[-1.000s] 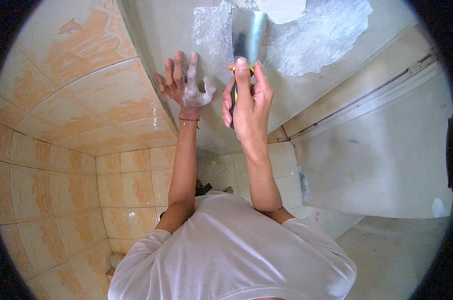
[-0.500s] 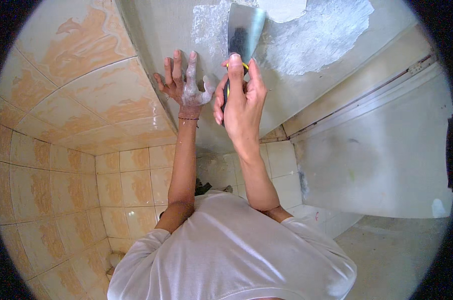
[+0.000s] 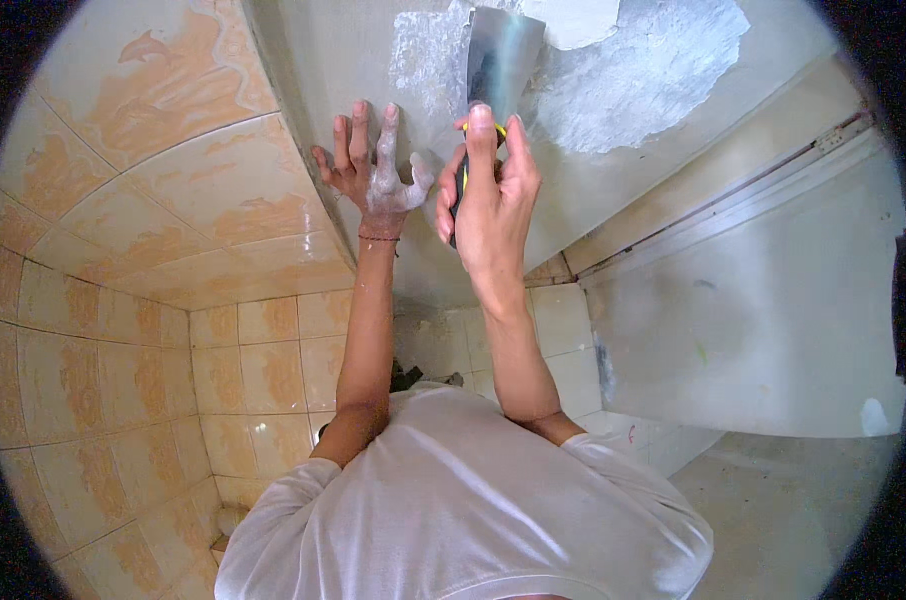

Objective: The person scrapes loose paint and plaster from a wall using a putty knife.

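While the white-dusted left hand (image 3: 380, 185) rests on the smooth grey wall (image 3: 318, 60), fingers spread wide and holding nothing, the bare right hand (image 3: 498, 200) has its fingers wrapped around the black-and-yellow handle (image 3: 461, 187) of a broad, shiny metal scraper (image 3: 503, 62). It lies over the wall beside a large, pale, ragged patch (image 3: 653, 80); contact is unclear. Tilting it could gouge the surface; a leftward slip might nick the left fingers.

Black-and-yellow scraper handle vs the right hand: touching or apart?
Touching. The head view shows the right hand closed round the black-and-yellow scraper handle, fingers curled over its left side, thumb near the wide metal blade.
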A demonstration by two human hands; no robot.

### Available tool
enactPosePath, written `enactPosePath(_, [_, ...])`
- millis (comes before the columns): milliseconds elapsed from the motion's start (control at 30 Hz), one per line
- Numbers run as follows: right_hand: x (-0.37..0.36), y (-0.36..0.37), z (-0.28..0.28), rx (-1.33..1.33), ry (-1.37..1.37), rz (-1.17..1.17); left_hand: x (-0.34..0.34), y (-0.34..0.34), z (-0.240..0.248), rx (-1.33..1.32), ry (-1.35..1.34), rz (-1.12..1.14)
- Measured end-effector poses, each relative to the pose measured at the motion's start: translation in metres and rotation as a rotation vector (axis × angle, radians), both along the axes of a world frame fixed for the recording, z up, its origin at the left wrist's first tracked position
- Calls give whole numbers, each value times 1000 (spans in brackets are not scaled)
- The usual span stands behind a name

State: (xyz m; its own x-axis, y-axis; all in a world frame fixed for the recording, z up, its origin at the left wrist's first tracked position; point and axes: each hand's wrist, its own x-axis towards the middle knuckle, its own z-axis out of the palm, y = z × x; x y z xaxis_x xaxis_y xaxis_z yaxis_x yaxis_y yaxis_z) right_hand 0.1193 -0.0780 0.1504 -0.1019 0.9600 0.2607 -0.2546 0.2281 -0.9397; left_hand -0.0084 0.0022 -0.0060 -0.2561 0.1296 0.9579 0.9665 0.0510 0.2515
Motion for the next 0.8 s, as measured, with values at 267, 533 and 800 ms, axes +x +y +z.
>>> enactPosePath(267, [1, -3, -4, -19, -41, 14, -1, 0, -1, -6, -24, -1])
enactPosePath(533, [-2, 8, 3, 0, -14, -7, -1, 2, 0, -12, 12, 31])
enactPosePath(800, [5, 9, -17, 8, -47, 20, 3, -2, 0, -17, -6, -12])
